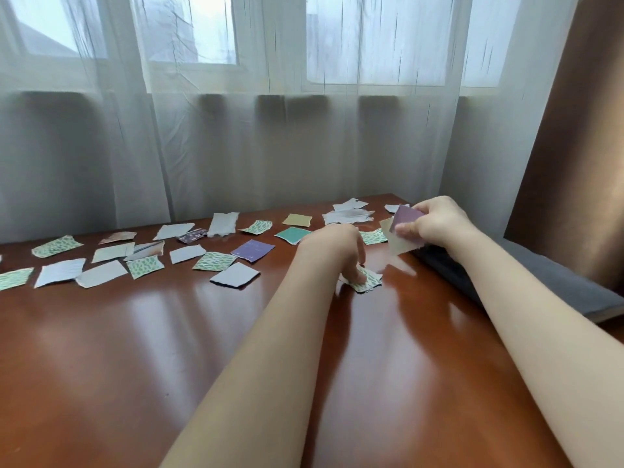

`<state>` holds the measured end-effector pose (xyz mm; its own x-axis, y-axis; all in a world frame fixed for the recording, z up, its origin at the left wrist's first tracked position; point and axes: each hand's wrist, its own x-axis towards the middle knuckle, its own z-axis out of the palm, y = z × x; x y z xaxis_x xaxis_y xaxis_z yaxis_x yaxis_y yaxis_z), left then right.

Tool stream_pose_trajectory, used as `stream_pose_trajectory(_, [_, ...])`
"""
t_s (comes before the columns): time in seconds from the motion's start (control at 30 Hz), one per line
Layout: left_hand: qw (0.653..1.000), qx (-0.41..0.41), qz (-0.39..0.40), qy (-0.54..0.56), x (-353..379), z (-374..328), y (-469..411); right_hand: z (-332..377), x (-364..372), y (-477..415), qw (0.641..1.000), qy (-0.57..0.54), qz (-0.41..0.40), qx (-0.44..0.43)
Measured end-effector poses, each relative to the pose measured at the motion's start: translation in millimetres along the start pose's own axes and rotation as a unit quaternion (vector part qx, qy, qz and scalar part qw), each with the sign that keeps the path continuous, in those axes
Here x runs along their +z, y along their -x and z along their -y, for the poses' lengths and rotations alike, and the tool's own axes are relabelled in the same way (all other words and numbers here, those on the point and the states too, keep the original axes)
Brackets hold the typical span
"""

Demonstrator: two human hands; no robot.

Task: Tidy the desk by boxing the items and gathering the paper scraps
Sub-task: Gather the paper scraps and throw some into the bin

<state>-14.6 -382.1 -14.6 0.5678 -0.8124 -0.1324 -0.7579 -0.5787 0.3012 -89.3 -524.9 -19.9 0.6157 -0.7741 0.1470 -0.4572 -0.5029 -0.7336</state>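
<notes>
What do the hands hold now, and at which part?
The right hand pinches a purple scrap and a beige scrap at their right edges. The left hand touches a green-patterned scrap on the desk; a grip cannot be told.

About 25 paper scraps [234,275], 2 hands [435,221].

The near side of the desk [135,349] lies open; paper scraps [233,275] crowd its far strip; a grey, possibly cushioned, seat [567,288] borders the right.

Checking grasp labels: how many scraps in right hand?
2: a purple scrap, and a tan scrap jutting below it, pinched in the right hand; others may be hidden.
</notes>
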Motion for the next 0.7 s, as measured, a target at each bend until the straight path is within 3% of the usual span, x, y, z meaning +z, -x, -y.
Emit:
stream_pose_trajectory(0.2, [1.0,0.017,0.008,0.017,-1.0,2.2,0.6,-4.9,16.6,0.1,0.998,-0.045,-0.036,-0.029])
stream_pose_trajectory(0.37, [1.0,0.019,-0.009,0.023,2.4,7.1,-7.0,-7.8,8.1,-12.0,0.975,-0.211,-0.067,0.031])
stream_pose_trajectory(0.43, [0.999,0.018,-0.014,0.045,4.0,10.7,-9.6,-8.4,5.3,-16.7,0.971,-0.225,-0.064,0.041])
stream_pose_trajectory(0.57, [0.992,0.015,-0.012,0.121,4.6,20.8,-17.5,4.8,4.7,-26.9,0.985,-0.167,0.03,0.024])
stream_pose_trajectory(0.7, [0.994,0.024,0.004,0.109,-1.1,26.9,-33.6,26.0,5.8,-45.8,0.985,0.059,0.16,-0.01])
